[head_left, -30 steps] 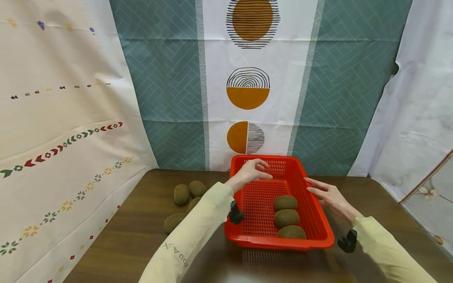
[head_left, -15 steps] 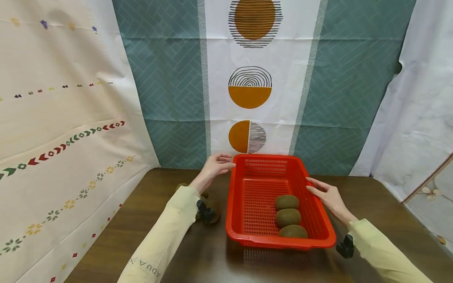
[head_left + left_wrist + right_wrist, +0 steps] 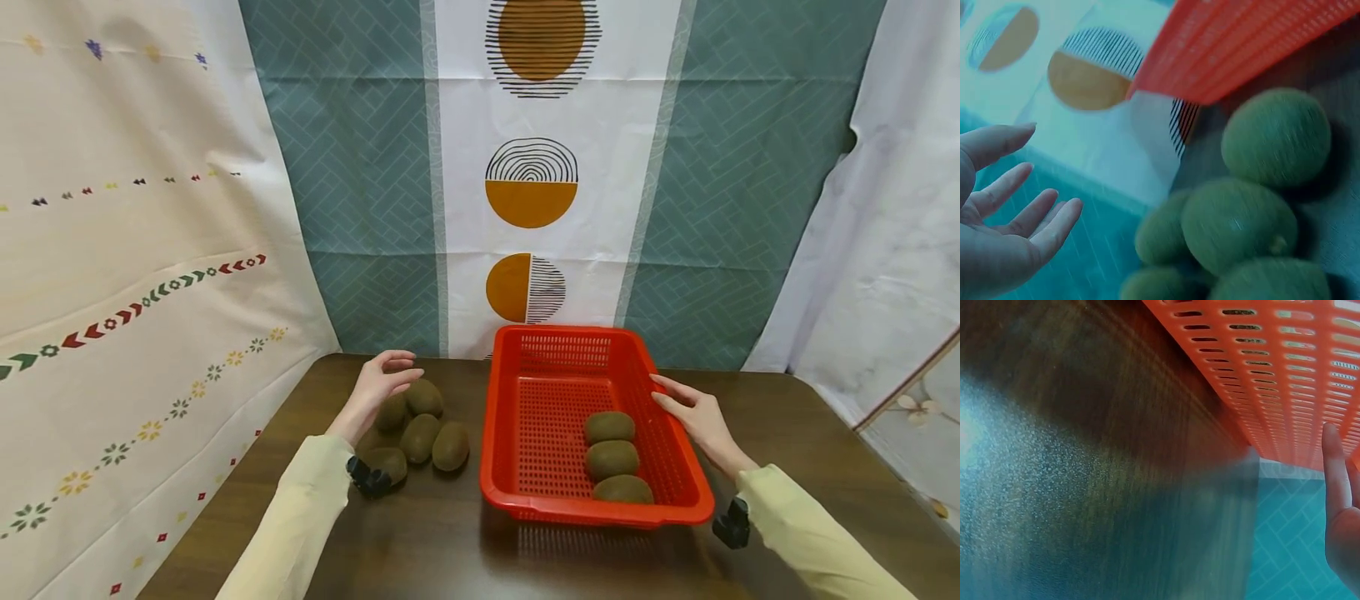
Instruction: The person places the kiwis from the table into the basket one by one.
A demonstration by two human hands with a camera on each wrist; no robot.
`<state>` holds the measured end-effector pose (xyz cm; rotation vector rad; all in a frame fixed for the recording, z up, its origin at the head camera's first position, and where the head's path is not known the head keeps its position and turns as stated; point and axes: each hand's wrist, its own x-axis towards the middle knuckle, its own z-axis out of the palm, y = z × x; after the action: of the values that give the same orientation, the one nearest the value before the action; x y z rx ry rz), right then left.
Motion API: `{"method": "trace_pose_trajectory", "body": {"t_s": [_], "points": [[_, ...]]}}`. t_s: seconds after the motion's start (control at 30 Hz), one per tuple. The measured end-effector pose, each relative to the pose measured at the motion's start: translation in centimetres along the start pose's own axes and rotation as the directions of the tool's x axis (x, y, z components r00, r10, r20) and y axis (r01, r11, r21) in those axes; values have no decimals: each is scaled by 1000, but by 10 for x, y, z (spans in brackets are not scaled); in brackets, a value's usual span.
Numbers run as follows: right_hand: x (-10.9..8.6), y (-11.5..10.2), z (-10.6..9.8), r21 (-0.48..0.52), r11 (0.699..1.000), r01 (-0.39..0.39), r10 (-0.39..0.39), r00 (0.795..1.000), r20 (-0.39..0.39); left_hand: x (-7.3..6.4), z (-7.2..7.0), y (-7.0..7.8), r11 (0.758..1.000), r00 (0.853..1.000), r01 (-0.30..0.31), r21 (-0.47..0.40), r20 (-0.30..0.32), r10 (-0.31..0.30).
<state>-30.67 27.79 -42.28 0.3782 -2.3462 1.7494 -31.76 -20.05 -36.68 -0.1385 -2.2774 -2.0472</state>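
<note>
My left hand (image 3: 378,387) is raised over the left side of a group of brown kiwis (image 3: 450,447), its fingers spread and nothing in them. In the left wrist view, that hand's fingers (image 3: 1054,232) are apart from the kiwis (image 3: 1238,222). A red plastic basket (image 3: 597,510) with slotted walls stands to the right of the group. Three kiwis (image 3: 612,460) lie in a row inside it, along its right side. At the basket's right rim is my right hand (image 3: 701,421), fingers fairly straight. The right wrist view shows one straight digit (image 3: 1336,469) against the slotted outer wall (image 3: 1272,381).
Everything stands on a dark brown wooden table (image 3: 420,542). Behind it hangs a green and white cloth (image 3: 375,208) with orange circles. A cream patterned cloth (image 3: 150,400) borders the left side, and a pale cloth (image 3: 877,292) the right.
My left hand has moved left, from over the basket past its left rim to above the loose kiwis. The right hand stays at the rim, and the basket's three kiwis lie as before.
</note>
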Motion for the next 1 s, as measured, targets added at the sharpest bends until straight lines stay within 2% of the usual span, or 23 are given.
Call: {"method": "trace_pose_trajectory", "body": {"t_s": [0.13, 0.37, 0.47, 0.6, 0.73, 0.8, 1.0], "points": [[0, -1, -1, 0, 1000, -2, 2, 1000, 4, -9, -19, -16, 1000, 999, 19, -3, -51, -19], [-1, -2, 0, 16, 1000, 0, 0, 1000, 18, -25, -47, -36, 999, 996, 43, 20, -75, -41], [-1, -2, 0, 14, 1000, 12, -13, 1000, 24, -29, -54, -42, 997, 994, 74, 13, -84, -73], [-2, -1, -2, 2, 1000, 18, -18, 1000, 17, -31, -58, -51, 994, 992, 108, 5, -64, -107], [-2, 0, -1, -6, 1000, 15, -15, 1000, 16, -33, -65, -61, 991, 992, 128, 30, -5, -128], [-1, 0, 0, -8, 1000, 16, -16, 1000, 19, -35, -70, -66, 989, 989, 140, 50, 44, -142], [1, -1, 0, -19, 1000, 24, -23, 1000, 20, -42, -83, -75, 979, 957, 177, 97, 215, -194]]}}
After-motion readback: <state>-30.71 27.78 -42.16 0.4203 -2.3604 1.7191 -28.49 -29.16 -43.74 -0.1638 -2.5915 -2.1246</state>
